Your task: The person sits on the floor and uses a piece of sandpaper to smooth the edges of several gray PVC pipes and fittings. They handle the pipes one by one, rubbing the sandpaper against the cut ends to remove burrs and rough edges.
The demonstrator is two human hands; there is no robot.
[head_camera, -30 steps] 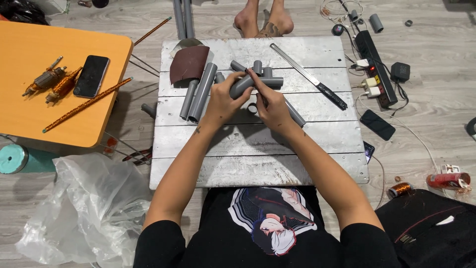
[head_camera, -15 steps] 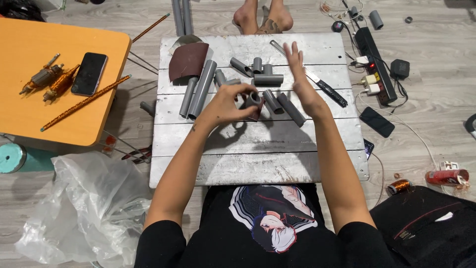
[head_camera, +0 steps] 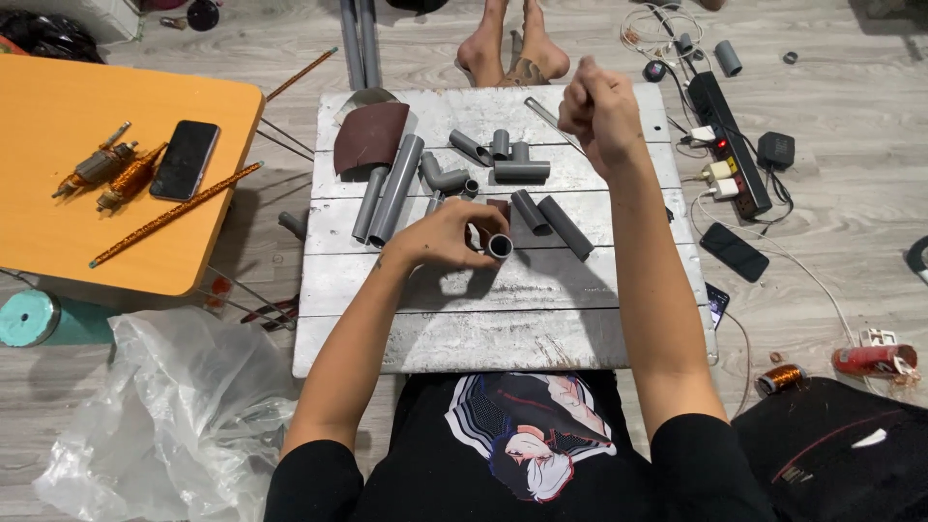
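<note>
Head view, the only one. A short grey plastic pipe piece (head_camera: 499,245) is pinched in the curled fingers of the left hand (head_camera: 447,235), its open end turned toward the camera, held just above the middle of the whitewashed plank board (head_camera: 503,329). A scrap of dark red sandpaper (head_camera: 497,207) is seen touching the pipe piece at 12 o'clock; whether it is held too cannot be told.

The right hand (head_camera: 599,111) is raised over the board's 1 o'clock corner, curled into a loose fist. Nothing is seen in it, though something small could be hidden.

At 12 o'clock of the left hand lies a cluster of loose parts: a grey elbow fitting (head_camera: 443,177), a grey tee fitting (head_camera: 518,167), and two short grey pipe lengths (head_camera: 553,216) at 2 o'clock. At 10 o'clock two long grey pipes (head_camera: 387,188) lie side by side, partly under a dark red sandpaper sheet (head_camera: 371,135). A long knife with a black taped handle (head_camera: 547,112) is partly hidden behind the right forearm.

Progress, as judged: no joints are seen assembled and all fittings lie separate. One piece is being worked; the remainder lies untouched.
</note>
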